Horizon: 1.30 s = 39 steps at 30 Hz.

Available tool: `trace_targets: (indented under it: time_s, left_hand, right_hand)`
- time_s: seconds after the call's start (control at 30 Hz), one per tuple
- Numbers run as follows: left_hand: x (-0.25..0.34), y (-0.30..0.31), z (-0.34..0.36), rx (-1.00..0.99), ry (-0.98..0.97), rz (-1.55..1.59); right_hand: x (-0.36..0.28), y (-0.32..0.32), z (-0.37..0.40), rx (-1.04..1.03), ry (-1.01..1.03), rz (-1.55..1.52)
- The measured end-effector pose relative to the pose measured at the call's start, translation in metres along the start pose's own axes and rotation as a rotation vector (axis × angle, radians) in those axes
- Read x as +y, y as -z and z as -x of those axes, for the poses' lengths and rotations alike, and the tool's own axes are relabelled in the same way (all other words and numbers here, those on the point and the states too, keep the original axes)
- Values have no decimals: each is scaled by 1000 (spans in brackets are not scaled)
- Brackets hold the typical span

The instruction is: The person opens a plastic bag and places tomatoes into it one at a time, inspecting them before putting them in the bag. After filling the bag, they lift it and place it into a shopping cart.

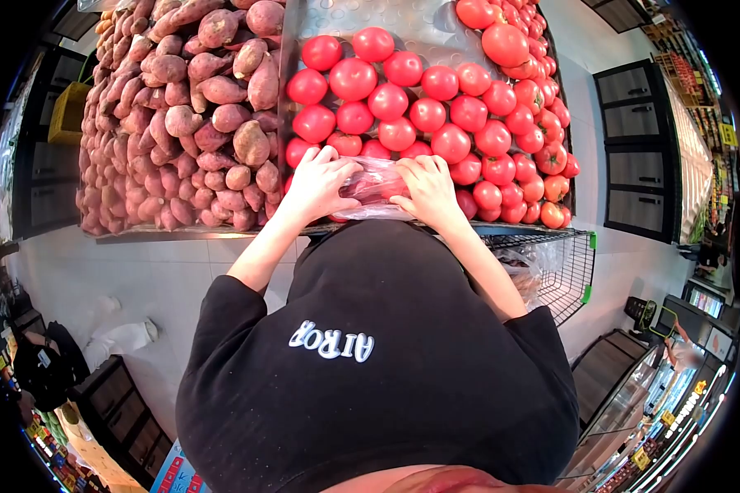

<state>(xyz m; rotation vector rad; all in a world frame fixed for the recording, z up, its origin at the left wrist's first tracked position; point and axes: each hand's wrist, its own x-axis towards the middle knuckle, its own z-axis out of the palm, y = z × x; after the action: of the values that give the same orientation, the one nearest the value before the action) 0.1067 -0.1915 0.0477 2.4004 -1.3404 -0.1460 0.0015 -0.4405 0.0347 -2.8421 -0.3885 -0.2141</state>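
Observation:
A crumpled clear plastic bag (376, 185) stretches between my two hands at the front edge of the produce stand. My left hand (325, 182) grips its left side, thumb below and fingers curled on top. On the other side my right hand (426, 187) pinches the bag with its fingers bent over it. Red shows through the plastic; whether that is inside or beneath the bag, I cannot tell. Tomatoes (386, 101) lie in rows just beyond my fingers.
Sweet potatoes (214, 90) are heaped left of a divider. A bare metal strip (423, 33) shows behind the tomatoes. A black wire shopping cart (563, 275) holding plastic bags stands at my right. Dark cabinets (637, 148) line the right side.

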Motion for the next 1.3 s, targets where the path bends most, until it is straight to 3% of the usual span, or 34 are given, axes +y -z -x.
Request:
trace_targets:
  time_s: [0.17,0.27,0.37,0.43,0.57,0.7,0.8,0.9,1.0,1.1,1.13,1.3]
  left_hand:
    - [-4,0,3,103,-88,66]
    - [-7,1,8,352,-71,169]
    - [-7,4,18,563,54,219]
    - [-6,0,20,663,123,298]
    - [2,-13,22,661,144,508]
    - [10,-12,20,555,61,425]
    - [16,-13,22,533,64,445]
    - [18,-10,20,502,66,449]
    - [21,-4,16,504,70,487]
    - [24,6,5,552,43,495]
    - [22,9,7,452,70,539]
    - [61,50,-20,544,-42,559]
  right_hand:
    - [-2,0,0,-23,23,65]
    - [-2,9,1,3,5,-64]
    - [22,22,-12,209,-91,-245]
    - [40,34,-31,403,-154,-148]
    - [71,50,-72,541,-254,66]
    - [121,50,-93,347,-394,317]
    - [138,66,-103,61,-483,217]
    - [150,76,-104,1,-453,64]
    - [162,81,-94,179,-359,-29]
    - [127,109,-85,422,-352,-187]
    - [108,119,-81,416,-359,-335]
    - [6,117,-45,155,-276,-1626]
